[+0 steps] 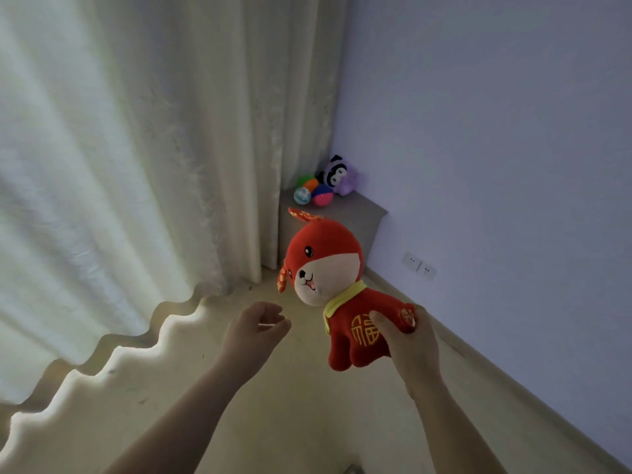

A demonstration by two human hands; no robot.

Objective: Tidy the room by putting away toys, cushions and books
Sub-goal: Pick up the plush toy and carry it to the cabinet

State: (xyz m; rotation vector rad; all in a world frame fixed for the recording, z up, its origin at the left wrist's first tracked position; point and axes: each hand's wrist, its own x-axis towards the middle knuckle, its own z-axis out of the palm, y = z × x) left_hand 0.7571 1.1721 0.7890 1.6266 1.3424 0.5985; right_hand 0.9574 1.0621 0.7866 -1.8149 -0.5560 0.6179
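A red plush dog point(328, 265) with a cream face, yellow collar and gold character on its side hangs in the air above the floor. My right hand point(408, 340) grips it by its rear end, thumb across its flank. To its left, my left hand point(254, 328) is empty with fingers loosely curled and apart. In the far corner a grey ledge point(362, 213) carries a purple and black plush toy point(337, 174) and several coloured balls point(313, 191).
Cream curtains point(136, 165) cover the left side and reach the floor. A pale wall point(496, 148) runs along the right with a double socket point(419, 266) low down. Light floor point(290, 405) lies beneath my arms.
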